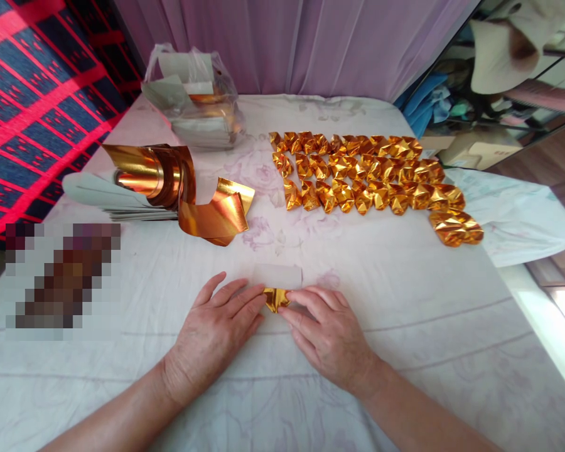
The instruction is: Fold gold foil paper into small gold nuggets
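A small sheet of gold foil paper (277,300) lies on the cloth in front of me. Its near edge is folded into a gold point, and a pale strip shows just beyond the fold. My left hand (221,326) holds the left end of the fold with thumb and forefingers, its other fingers stretched out. On the opposite end, the fingertips of my right hand (332,333) pinch the foil paper. Part of the paper is hidden under the fingers of both hands.
Rows of folded gold foil pieces (358,169) stand at the back right. Curled gold sheets (172,179) rest on a pale paper stack (141,212) at the left. Behind is a clear plastic bag (193,100) of paper. A blurred patch covers the left edge.
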### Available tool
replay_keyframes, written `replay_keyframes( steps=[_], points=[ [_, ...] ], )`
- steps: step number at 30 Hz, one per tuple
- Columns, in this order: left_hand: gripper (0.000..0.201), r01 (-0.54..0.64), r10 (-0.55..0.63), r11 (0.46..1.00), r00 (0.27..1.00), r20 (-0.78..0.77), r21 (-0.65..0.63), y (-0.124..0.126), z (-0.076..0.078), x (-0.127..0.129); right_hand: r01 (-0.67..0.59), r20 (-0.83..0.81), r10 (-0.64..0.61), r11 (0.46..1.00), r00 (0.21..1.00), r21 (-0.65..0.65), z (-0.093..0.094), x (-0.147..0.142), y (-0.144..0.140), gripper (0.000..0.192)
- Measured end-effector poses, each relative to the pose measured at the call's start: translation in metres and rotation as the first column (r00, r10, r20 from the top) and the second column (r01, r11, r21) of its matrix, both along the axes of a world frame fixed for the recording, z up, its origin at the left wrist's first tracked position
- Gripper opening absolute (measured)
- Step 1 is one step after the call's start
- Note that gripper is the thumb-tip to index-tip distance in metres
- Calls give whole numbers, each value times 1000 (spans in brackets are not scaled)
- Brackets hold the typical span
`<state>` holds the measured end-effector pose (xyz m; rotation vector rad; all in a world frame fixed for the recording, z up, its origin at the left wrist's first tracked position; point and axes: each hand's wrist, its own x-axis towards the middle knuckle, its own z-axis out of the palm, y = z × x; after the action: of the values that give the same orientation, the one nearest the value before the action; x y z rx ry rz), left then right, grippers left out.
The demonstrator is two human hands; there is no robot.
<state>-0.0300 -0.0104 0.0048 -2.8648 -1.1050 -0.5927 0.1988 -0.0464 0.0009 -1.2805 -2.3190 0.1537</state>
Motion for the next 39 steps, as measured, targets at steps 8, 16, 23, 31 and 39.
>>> replay_keyframes(
  steps=[8, 16, 23, 31, 39],
  points=[
    [19, 2, 3, 999, 994, 107, -53, 5, 2, 1, 72, -15, -73, 996, 997, -45, -1, -1, 1, 27],
    [17, 37, -27, 996, 993, 113, -83, 3, 1, 2, 43, -37, -44, 998, 998, -39, -2, -1, 3, 23],
    [18, 57, -53, 997, 996, 72, -61, 3, 1, 1, 38, -19, -39, 998, 999, -46, -2, -1, 2, 25],
    [17, 53, -48, 997, 996, 75, -64, 4, -1, 2, 79, -6, -79, 996, 997, -46, -1, -1, 3, 24],
    [17, 33, -26, 994, 998, 64, -103, 5, -2, 3, 120, -26, -121, 991, 992, -59, -4, 0, 5, 20]
  ],
)
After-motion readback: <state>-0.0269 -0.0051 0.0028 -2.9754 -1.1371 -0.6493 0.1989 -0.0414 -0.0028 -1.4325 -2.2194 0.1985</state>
